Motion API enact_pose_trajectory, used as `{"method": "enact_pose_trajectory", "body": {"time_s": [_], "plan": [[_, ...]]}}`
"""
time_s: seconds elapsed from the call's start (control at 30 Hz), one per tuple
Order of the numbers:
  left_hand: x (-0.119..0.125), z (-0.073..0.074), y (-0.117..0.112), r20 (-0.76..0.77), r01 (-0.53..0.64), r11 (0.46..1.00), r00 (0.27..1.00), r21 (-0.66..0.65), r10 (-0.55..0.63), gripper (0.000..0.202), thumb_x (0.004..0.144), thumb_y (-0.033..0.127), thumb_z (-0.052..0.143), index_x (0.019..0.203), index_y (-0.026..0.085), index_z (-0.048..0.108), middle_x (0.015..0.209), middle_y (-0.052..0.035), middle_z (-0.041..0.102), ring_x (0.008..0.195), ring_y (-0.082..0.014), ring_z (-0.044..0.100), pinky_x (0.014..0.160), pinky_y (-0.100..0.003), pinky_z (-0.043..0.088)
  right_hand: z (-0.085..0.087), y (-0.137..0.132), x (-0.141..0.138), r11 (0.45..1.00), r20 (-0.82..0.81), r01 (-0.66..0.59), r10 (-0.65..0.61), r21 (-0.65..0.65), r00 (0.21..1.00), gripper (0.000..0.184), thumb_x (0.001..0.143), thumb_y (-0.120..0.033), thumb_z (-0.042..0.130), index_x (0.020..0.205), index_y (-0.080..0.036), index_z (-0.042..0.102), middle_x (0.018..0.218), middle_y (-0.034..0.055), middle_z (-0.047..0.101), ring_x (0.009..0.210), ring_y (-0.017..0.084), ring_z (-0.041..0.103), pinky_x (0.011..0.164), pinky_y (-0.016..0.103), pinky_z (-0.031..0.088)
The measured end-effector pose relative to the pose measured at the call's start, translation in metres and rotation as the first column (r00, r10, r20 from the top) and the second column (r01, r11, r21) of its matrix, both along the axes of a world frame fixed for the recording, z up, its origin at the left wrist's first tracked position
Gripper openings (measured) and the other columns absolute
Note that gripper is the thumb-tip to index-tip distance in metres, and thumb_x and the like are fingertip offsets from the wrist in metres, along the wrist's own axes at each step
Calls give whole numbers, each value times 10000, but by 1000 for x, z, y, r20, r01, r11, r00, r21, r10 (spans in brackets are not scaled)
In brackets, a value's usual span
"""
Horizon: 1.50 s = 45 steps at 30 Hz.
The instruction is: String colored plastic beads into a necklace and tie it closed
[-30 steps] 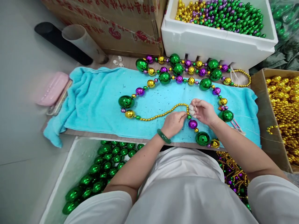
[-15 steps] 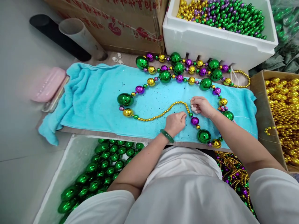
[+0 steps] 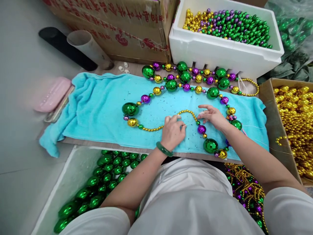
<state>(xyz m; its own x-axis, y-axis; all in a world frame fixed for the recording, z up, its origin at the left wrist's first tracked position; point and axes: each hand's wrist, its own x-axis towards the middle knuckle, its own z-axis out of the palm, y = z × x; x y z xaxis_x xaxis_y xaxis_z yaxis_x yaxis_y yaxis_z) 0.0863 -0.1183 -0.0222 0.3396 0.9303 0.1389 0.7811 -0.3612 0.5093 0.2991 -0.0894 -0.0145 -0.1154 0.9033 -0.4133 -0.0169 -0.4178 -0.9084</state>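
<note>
On the turquoise towel (image 3: 102,104) lies a beaded necklace (image 3: 171,85) of green, purple and gold balls, laid out as a loop. A strand of small gold beads (image 3: 187,111) curves across its middle. My left hand (image 3: 173,132), wearing a green bangle (image 3: 164,149) at the wrist, rests over that strand. Its thumb and finger pinch a thin white thread (image 3: 189,123) that runs to the beads. Close to the strand's right end, my right hand (image 3: 212,117) is open, forefinger stretched out; its fingertips are near the small beads.
A finished-looking necklace (image 3: 185,77) lies behind the loop. A white foam box (image 3: 220,45) of small beads stands behind, a carton (image 3: 276,120) of gold beads at right. Green balls (image 3: 107,178) fill a bin at lower left. A pink case (image 3: 52,94) sits left.
My left hand has moved left, drawing the thread out from the beads. My right hand has loosened from a pinch, its forefinger now extended. The camera view has shifted slightly.
</note>
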Motion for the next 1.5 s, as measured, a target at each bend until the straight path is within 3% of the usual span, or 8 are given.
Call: {"method": "enact_pose_trajectory", "body": {"time_s": [0.17, 0.33, 0.5, 0.63, 0.83, 1.07, 1.33, 1.5], "plan": [[8, 1, 3, 334, -69, 978, 933, -195, 133, 136, 758, 206, 563, 642, 176, 626, 995, -79, 663, 968, -217, 587, 839, -362, 463, 7, -5, -1, 998, 214, 27, -39, 58, 976, 249, 609, -279, 725, 827, -169, 676, 735, 43, 716, 677, 158, 623, 527, 244, 413], [31, 3, 12, 707, 97, 811, 556, -578, 438, 190, 716, 265, 591, 561, 155, 575, 835, -59, 688, 789, -164, 616, 617, -267, 468, 9, -8, -6, 988, 166, 109, -126, 108, 978, 237, 596, -290, 714, 796, -175, 660, 663, 11, 688, 579, 130, 575, 486, 243, 372], [45, -3, 19, 719, 313, 648, 271, -694, 639, 228, 656, 331, 721, 735, 126, 663, 768, -60, 670, 748, -141, 617, 565, -216, 468, 7, -14, -12, 978, 125, 180, -193, 104, 973, 306, 602, -304, 719, 879, -197, 647, 697, 0, 691, 612, 136, 588, 484, 238, 380], [47, -9, 22, 727, 318, 654, 314, -687, 611, 261, 630, 268, 758, 832, 121, 681, 778, -45, 673, 722, -122, 630, 581, -205, 474, 6, -16, -15, 976, 116, 205, -213, 76, 970, 201, 620, -333, 698, 739, -182, 639, 667, 21, 671, 610, 138, 575, 464, 234, 370], [48, -12, 24, 713, 246, 676, 357, -694, 603, 468, 660, 190, 723, 1110, 145, 603, 720, 7, 655, 655, -102, 629, 595, -213, 486, 1, -16, -11, 970, -57, 243, -244, -10, 968, 343, 581, -305, 752, 883, -180, 646, 741, 28, 693, 653, 144, 587, 495, 234, 390], [51, -15, 26, 690, 200, 688, 447, -697, 569, 230, 678, 161, 690, 903, 118, 669, 648, -5, 654, 616, -104, 617, 588, -222, 497, -5, -17, -12, 960, 392, -26, -89, 280, 916, 78, 735, -276, 624, 721, -208, 660, 674, -5, 641, 644, 152, 553, 655, 298, 443], [52, -15, 28, 689, 193, 703, 485, -685, 538, 130, 688, 154, 658, 810, 134, 697, 660, -1, 660, 602, -102, 601, 584, -229, 503, 0, -16, -12, 752, 597, -376, -29, 541, 802, 124, 829, -156, 478, 839, -217, 586, 1267, 120, 544, 1222, 253, 481, 981, 431, 406], [51, -15, 28, 683, 204, 697, 508, -688, 525, 119, 694, 143, 639, 802, 131, 687, 655, 2, 645, 607, -100, 596, 576, -218, 492, -2, -10, -8, 744, 625, -457, 67, 488, 778, 147, 821, -142, 468, 811, -224, 590, 951, 81, 639, 979, 222, 591, 878, 380, 458]]}}
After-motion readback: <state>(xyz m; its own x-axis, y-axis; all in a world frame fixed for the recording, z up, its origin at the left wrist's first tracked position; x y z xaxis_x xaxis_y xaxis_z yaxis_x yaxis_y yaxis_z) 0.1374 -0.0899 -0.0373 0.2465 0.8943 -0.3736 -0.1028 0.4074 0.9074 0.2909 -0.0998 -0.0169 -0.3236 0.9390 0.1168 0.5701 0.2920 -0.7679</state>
